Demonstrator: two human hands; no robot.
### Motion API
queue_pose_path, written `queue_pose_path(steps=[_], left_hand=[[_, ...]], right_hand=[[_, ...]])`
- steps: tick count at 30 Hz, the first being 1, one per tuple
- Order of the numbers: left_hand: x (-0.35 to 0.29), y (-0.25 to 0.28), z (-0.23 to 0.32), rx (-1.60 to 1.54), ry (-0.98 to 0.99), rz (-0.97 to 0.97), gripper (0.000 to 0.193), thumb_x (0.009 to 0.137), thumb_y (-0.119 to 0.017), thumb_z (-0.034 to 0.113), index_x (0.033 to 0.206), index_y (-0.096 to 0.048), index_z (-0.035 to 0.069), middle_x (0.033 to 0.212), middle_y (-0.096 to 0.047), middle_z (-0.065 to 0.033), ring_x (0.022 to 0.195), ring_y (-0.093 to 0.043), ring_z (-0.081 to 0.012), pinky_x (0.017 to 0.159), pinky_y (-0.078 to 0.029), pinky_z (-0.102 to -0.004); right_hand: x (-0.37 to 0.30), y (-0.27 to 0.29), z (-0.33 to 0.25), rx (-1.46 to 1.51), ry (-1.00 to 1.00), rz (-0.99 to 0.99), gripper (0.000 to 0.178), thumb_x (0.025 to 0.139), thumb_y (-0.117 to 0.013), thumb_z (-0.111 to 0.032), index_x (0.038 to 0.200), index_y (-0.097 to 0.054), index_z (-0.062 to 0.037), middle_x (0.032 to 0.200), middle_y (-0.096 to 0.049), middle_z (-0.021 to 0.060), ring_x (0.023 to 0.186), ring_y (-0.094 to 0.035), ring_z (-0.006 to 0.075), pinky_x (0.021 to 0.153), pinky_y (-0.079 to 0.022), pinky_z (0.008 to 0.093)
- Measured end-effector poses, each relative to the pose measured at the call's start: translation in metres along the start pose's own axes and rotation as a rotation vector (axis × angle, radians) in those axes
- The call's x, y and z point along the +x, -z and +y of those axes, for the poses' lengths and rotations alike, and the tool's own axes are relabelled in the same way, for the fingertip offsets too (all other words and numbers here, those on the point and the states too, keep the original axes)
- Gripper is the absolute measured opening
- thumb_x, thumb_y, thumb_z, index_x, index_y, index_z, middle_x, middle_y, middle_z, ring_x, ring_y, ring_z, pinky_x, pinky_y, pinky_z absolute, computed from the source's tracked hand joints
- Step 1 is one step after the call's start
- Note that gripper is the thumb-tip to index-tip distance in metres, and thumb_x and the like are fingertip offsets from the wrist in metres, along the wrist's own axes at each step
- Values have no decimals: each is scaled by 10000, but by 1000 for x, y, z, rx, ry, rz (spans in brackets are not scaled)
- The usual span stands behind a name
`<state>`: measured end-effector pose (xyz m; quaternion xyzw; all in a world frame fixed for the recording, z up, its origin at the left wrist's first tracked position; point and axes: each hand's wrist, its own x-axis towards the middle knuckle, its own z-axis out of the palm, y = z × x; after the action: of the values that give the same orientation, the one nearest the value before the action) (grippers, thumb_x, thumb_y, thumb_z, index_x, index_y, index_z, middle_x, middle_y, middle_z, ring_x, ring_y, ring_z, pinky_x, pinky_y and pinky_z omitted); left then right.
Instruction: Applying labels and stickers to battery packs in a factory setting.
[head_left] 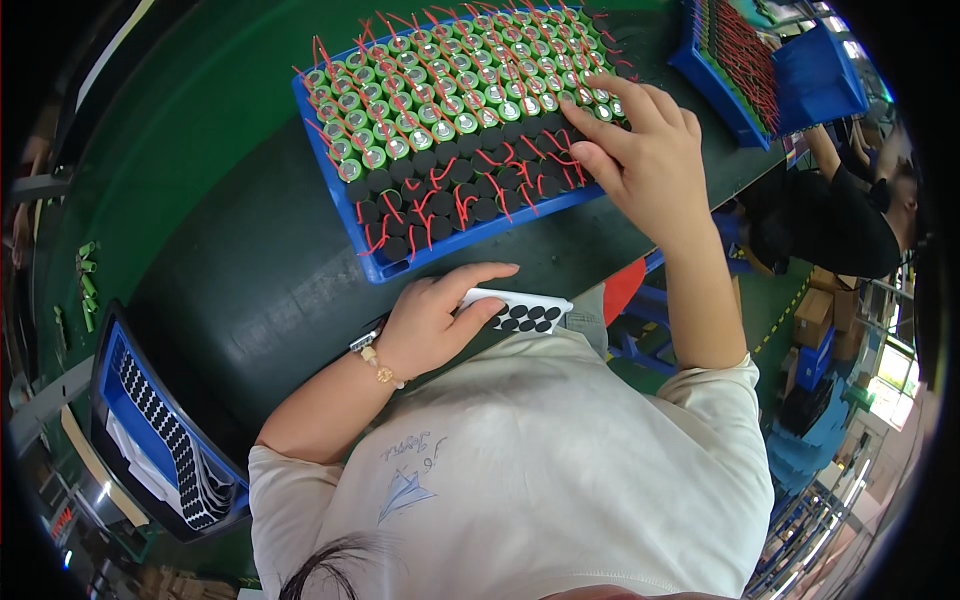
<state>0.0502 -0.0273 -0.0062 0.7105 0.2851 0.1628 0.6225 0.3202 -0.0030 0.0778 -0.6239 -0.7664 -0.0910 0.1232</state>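
Observation:
A blue tray [327, 165] holds rows of green cylindrical battery cells [443, 130] with thin red wires standing up. The far rows show bare silver ends, while the nearer rows are topped with black round discs [437, 205]. Over the tray's right part is my right hand [645, 140], its index fingertip at the border between silver and black ends. Its thumb and fingers are spread, and I see nothing held between them. My left hand [430, 318] grips a white sheet of black round stickers [528, 317] in front of my body, the thumb on top.
A blue bin [235, 497] with strips of black dots stands at the left. More wired cells [738, 60] fill a blue tray at the far right, beside a blue container [815, 80]. Another person [840, 225] is at the right. Loose green cells [87, 285] lie at the far left.

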Motion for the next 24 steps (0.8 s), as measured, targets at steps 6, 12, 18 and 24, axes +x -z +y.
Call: queue_pose_path(steps=[6, 12, 18, 24], left_hand=[[-5, -8, -7, -141, 74, 138, 340, 926, -662, 155, 1264, -627, 142, 802, -673, -88, 633, -632, -181, 595, -486, -295], [-4, -10, -17, -260, 100, 166, 297, 955, -635, 120, 1252, -635, 100, 940, -706, -52, 787, -644, -82, 718, -530, -244], [2, -10, -10, -444, 155, 164, 305, 958, -611, 53, 1262, -615, 64, 1009, -672, -15, 838, -627, -56, 726, -528, -226], [-1, -10, -10, -583, 64, 125, 350, 966, -586, 13, 1315, -569, 32, 1093, -656, -19, 922, -620, -65, 784, -523, -220]], right_hand=[[-9, -4, -3, 90, -44, 7, 201, 876, -626, -177, 1014, -767, -137, 1254, -636, 57, 1132, -576, 286, 951, -414, 425], [-39, 2, -17, 381, -52, 361, 197, 877, -583, -109, 982, -733, -39, 1129, -649, 161, 1031, -619, 279, 872, -486, 373], [-85, -17, -53, 597, 86, 142, 175, 780, -653, -40, 942, -721, -44, 923, -652, 110, 812, -622, 251, 694, -481, 340], [-109, -27, -68, 704, -31, 19, 347, 742, -724, -55, 1088, -721, -90, 866, -626, 72, 750, -587, 237, 655, -454, 338]])
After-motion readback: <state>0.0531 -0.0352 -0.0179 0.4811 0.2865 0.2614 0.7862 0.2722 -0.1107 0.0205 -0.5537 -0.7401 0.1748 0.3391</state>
